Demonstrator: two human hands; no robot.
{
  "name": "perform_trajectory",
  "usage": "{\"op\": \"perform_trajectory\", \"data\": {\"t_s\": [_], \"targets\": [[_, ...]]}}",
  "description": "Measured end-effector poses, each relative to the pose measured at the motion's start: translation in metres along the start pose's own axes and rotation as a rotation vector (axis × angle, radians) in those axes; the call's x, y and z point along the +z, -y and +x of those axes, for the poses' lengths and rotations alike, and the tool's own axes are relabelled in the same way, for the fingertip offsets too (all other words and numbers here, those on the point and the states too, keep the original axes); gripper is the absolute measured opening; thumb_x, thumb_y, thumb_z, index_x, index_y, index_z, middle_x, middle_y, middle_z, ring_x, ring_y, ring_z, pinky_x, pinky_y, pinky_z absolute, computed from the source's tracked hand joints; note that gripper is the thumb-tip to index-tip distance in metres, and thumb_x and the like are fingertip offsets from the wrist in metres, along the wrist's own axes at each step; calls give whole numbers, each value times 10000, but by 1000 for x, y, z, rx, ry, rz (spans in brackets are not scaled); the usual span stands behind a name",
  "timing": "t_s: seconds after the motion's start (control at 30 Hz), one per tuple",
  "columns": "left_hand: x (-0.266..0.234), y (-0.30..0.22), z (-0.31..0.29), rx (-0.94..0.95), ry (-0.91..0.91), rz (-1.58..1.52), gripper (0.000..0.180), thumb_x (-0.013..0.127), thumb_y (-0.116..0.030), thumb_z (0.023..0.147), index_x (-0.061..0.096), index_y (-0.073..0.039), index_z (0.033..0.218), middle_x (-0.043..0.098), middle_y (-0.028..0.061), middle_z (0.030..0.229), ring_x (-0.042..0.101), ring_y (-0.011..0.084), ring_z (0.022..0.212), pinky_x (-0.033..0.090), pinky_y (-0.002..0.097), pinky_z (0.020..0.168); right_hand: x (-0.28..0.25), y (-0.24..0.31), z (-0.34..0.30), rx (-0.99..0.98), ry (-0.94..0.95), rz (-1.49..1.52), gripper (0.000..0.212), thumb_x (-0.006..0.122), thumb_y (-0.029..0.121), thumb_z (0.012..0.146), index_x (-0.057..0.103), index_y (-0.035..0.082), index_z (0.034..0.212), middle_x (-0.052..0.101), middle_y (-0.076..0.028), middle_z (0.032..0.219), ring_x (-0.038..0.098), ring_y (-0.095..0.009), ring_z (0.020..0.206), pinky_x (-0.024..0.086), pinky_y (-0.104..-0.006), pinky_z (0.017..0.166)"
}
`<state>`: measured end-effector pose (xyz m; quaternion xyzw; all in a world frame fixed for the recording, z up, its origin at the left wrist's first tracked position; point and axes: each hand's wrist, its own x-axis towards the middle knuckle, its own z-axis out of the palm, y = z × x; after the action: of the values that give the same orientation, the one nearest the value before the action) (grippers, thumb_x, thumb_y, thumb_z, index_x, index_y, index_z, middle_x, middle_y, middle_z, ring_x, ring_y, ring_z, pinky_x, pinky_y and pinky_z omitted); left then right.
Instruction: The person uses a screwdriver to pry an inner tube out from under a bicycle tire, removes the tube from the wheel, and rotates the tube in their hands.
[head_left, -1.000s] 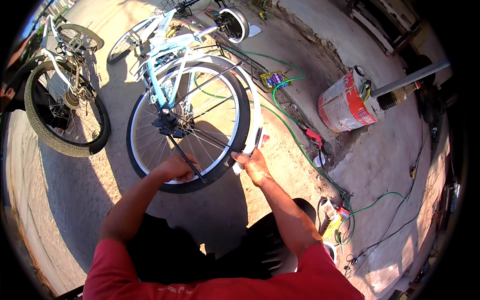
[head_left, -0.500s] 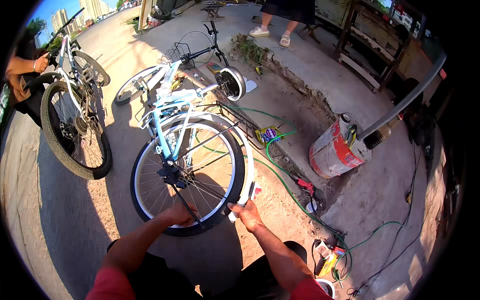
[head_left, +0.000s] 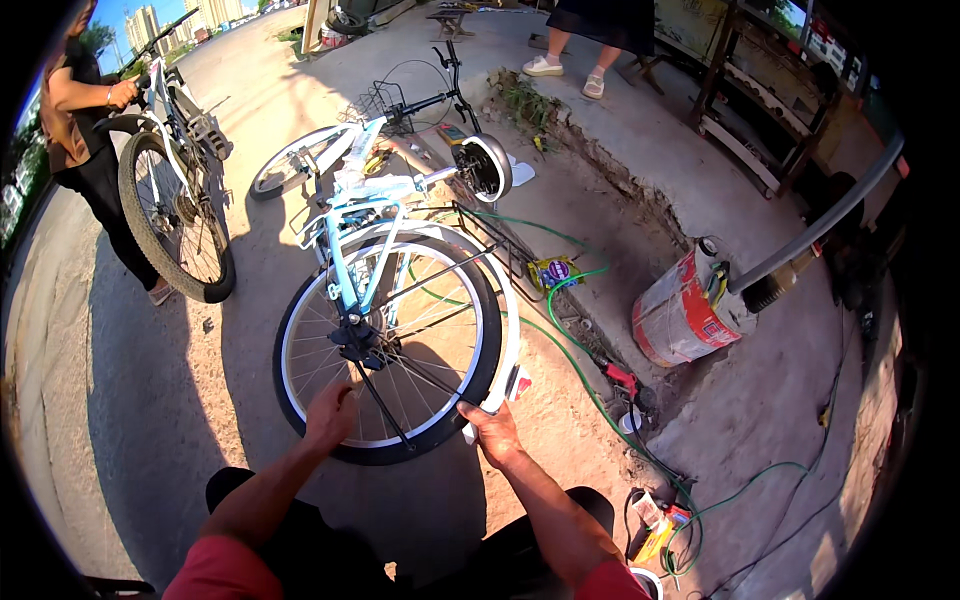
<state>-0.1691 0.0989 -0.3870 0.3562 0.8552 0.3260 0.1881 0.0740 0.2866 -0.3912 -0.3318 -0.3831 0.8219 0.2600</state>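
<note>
Near wheel point(head_left: 390, 350): lying flat with the blue bicycle point(head_left: 340, 270) on the ground | right hand point(head_left: 495, 437): closed on white mudguard point(head_left: 512, 335) end | left hand point(head_left: 330, 415): half-curled by spokes, grip unclear | risk: right-hand slip could let mudguard rub tyre; wheel turning could pinch left fingers

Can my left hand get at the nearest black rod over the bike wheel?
Likely yes: your left hand is close beside that black rod, and nothing visible stands between them.

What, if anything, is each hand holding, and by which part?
Right hand holds the white fender near its lower end. Left hand, at the wheel: cannot tell.
</note>
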Motion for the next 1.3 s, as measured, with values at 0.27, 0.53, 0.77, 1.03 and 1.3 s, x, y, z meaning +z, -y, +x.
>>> {"op": "perform_trajectory", "data": {"t_s": [0.27,0.53,0.77,1.03,1.3], "targets": [[13,-18,-29,402,-320,203,131,628,-42,828,606,-15,954,579,182,1167,525,390,1069,442,453,909,8,26,-5,9,-30,-57,404,748,23,777,592,41,1149,681,-50,955,651,-159,804,543,-321,669],[-1,-80,-16,235,-310,69,160,623,-175,876,622,-47,972,663,159,902,628,364,862,483,457,767,20,96,3,-72,-26,66,451,732,40,777,559,73,1192,664,-29,950,641,-161,808,531,-318,659],[59,-146,-2,201,-323,-258,163,606,-230,932,631,-83,999,681,166,843,660,375,803,500,444,710,-42,172,33,89,-76,-57,264,779,196,750,559,211,893,538,68,692,514,-89,562,313,-285,442],[145,-151,0,388,-246,-287,145,630,-139,925,627,0,966,670,174,832,651,293,766,490,390,696,-105,149,40,93,-121,-130,328,805,253,724,591,225,971,563,90,721,493,-83,593,291,-277,489],[137,-154,-8,123,100,-452,197,621,-135,954,640,-6,1101,670,77,967,627,155,901,481,307,813,-101,132,35,81,-75,-252,573,834,332,745,582,135,1221,643,13,935,594,-111,777,482,-290,633]]}}
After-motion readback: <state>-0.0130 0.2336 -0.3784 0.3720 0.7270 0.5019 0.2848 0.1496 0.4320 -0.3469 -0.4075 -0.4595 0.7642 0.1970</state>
